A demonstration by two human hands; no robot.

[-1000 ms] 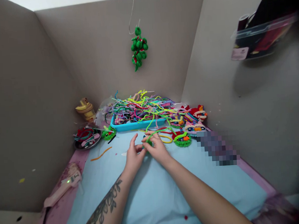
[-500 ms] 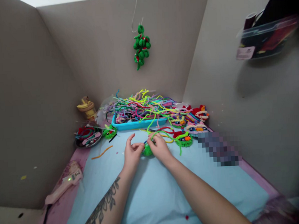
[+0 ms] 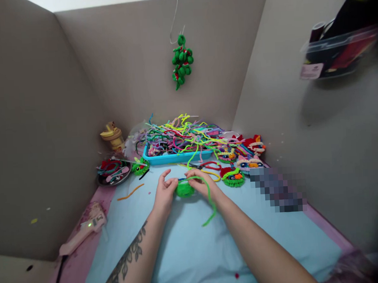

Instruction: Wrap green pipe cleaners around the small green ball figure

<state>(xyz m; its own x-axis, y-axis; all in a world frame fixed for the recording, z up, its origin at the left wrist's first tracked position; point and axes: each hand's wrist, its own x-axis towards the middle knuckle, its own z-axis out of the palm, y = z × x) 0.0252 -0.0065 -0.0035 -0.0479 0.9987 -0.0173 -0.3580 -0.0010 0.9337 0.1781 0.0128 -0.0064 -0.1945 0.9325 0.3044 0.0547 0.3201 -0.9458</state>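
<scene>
Between my hands is a small green fuzzy pipe-cleaner piece [image 3: 185, 190] with a bit of dark blue at its top edge. My left hand [image 3: 165, 192] pinches its left side between thumb and finger, another finger raised. On its right side, my right hand [image 3: 202, 184] grips it near the top. A loose bright green pipe cleaner [image 3: 213, 204] arcs over my right hand and hangs down past the wrist. Just beyond my right hand lie scissors [image 3: 211, 165] with red and yellow handles. A finished-looking green bird face [image 3: 233, 177] rests to the right.
A blue tray [image 3: 177, 159] heaped with colourful pipe cleaners stands at the back. Left are a metal bowl [image 3: 114, 179], a green figure [image 3: 140, 166], an orange pipe cleaner [image 3: 131, 192] and a pink glue gun [image 3: 84, 233]. A green bundle [image 3: 182, 61] hangs on the back wall.
The loose green pipe cleaner's end has swung from the right of my right hand down toward me. The green piece now shows more fully between my hands.
</scene>
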